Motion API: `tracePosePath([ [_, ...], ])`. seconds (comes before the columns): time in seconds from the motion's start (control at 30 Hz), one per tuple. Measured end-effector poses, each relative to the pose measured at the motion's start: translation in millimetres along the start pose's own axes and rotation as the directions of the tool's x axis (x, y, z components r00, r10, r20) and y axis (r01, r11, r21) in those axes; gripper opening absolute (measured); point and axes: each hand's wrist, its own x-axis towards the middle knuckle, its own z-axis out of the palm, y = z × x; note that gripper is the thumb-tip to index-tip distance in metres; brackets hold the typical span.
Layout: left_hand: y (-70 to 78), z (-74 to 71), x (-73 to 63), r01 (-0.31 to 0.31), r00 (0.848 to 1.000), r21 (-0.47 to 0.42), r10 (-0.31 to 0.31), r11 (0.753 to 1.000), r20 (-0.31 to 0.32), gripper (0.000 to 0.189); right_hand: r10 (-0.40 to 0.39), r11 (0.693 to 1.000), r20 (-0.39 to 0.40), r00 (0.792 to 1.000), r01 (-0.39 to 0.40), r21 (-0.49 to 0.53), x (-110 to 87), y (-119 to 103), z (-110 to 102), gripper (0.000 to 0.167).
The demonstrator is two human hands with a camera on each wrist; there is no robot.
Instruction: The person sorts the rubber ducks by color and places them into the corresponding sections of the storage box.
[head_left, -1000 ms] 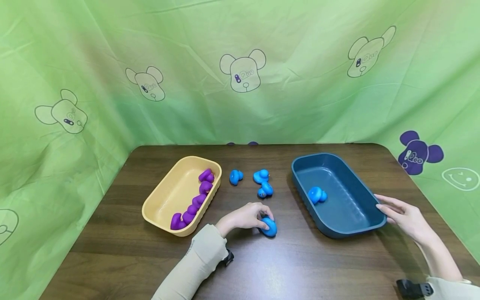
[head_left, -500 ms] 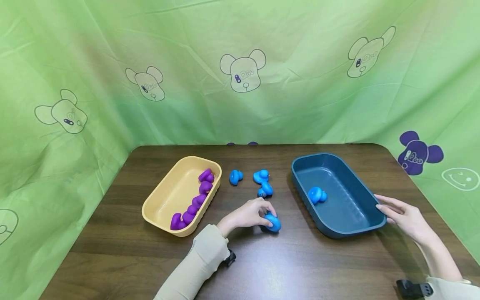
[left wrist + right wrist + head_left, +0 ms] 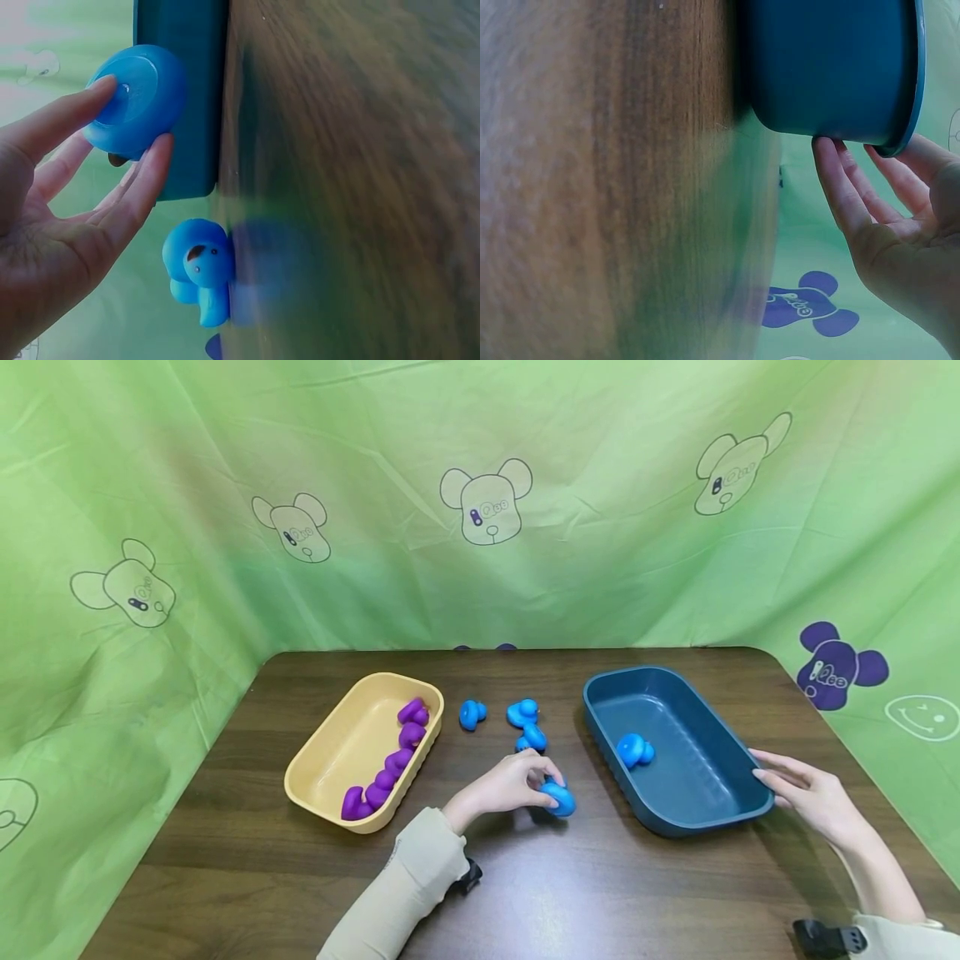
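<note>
My left hand pinches a blue rubber duck between thumb and fingers, just above the table. In the left wrist view the duck's round flat base faces the camera. My right hand holds the near right corner of a dark blue bin, thumb over the rim and fingertips against the outer wall. One blue duck lies inside that bin by its left wall. Beyond my left hand, blue ducks stand close together, and another duck lies further left.
A yellow bin stands on the left, with several purple ducks in a row along its right wall. The brown wooden table ends at a green printed curtain behind and at both sides.
My left hand has moved to the right and slightly away from me, carrying the pinched duck toward the dark blue bin. My right hand and both bins stay in place.
</note>
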Motion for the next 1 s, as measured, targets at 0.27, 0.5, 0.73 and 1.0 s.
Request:
tracePosePath([
  [0.27,8.9,4.6,7.2,-0.022,1.000,-0.030,0.022,0.999,-0.021,0.022,0.007,1.000,0.002,1.000,-0.007,0.003,-0.2,0,0,0.034],
  [0.5,17.6,8.6,12.6,-0.040,0.998,-0.053,0.037,0.998,-0.042,0.022,0.010,1.000,0.001,1.000,-0.010,-0.003,-0.8,1,0,0.034],
  [0.73,27.8,11.6,19.1,-0.048,0.997,-0.063,0.043,0.997,-0.066,0.022,0.008,1.000,-0.001,1.000,-0.008,0.011,-1.2,1,1,0.034],
  [1.0,37.1,16.6,25.7,-0.040,0.995,-0.065,0.034,0.997,-0.091,0.023,0.002,1.000,0.001,1.000,-0.002,0.008,-0.4,1,1,0.035],
])
